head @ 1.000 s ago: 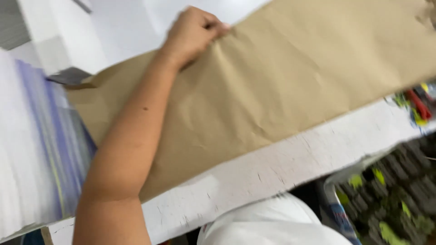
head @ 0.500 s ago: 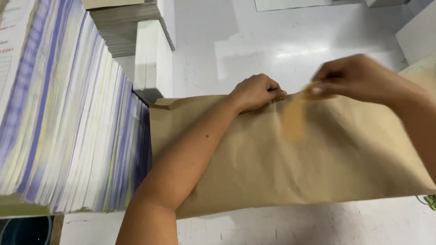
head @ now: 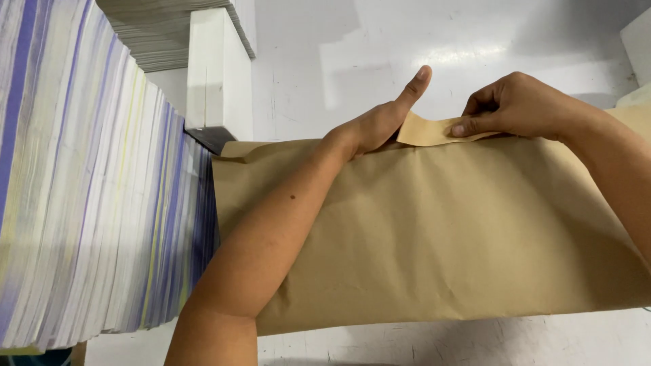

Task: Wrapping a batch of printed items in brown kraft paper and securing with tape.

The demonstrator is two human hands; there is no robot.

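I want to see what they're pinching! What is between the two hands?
In the head view, a small folded-up flap of the brown paper lies between the left hand and right hand.
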